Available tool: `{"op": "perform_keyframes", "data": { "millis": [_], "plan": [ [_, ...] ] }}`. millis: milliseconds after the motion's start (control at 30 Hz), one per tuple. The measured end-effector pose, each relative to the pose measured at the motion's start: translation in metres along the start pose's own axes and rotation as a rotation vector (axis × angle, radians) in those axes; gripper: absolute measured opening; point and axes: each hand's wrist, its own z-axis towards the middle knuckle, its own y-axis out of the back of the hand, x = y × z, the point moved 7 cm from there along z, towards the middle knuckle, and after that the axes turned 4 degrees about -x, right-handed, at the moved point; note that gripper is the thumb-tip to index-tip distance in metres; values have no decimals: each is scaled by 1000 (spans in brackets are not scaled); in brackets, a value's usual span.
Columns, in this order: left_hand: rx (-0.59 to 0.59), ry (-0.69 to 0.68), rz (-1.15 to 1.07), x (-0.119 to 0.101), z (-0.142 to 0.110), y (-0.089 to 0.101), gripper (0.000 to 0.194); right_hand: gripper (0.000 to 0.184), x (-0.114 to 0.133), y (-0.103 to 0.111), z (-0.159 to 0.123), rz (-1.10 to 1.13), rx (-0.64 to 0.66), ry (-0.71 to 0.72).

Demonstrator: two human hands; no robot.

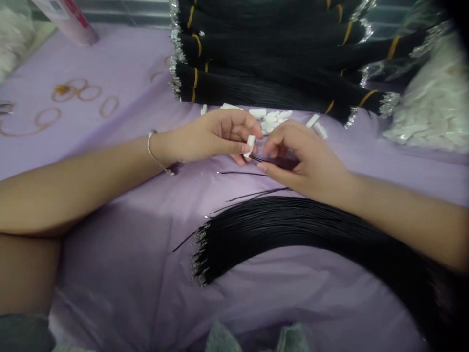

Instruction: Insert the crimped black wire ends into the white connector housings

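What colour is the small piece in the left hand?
The piece in the left hand is white, best seen in the head view.

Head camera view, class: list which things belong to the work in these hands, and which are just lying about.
In the work: left hand holding a small white plastic connector; right hand holding a thin black wire; fanned black wire bundle; loose white connectors; yellow-tied black wire bundles.
Lying about: tan rubber bands; pink cylindrical container.
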Motion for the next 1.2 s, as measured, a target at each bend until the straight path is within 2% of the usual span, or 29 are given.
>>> {"op": "perform_keyframes", "data": {
  "millis": [100, 167, 300, 433, 533, 733, 800, 933, 1200],
  "plan": [
    [1, -18, 9, -1, 0, 0, 24, 10, 25, 2, -4, -85, 35, 218],
    [10, -21, 15, -1, 0, 0, 22, 11, 38, -3, -8, -71, 103, 271],
    [12, -22, 49, -3, 0, -2, 20, 8, 40, -24, -13, 22, 332, 141],
    [25, -17, 94, -5, -1, -4, 20, 7, 37, -30, -11, 122, 382, 56],
    [40, -28, 101, -6, -2, -4, 19, 8, 33, -26, -10, 154, 323, 18],
    [68, 28, 37, -3, -5, -5, 15, 7, 12, -14, -14, 337, 130, -190],
    [62, 44, 41, -3, -5, -5, 14, 5, 6, -9, -11, 335, 71, -222],
    [79, 55, 29, -1, -7, -5, 11, 18, -5, 4, -4, 254, -75, -256],
    [103, 62, 74, 1, -7, 0, 12, 17, -18, 8, -2, 190, -126, -334]
  ]
}}
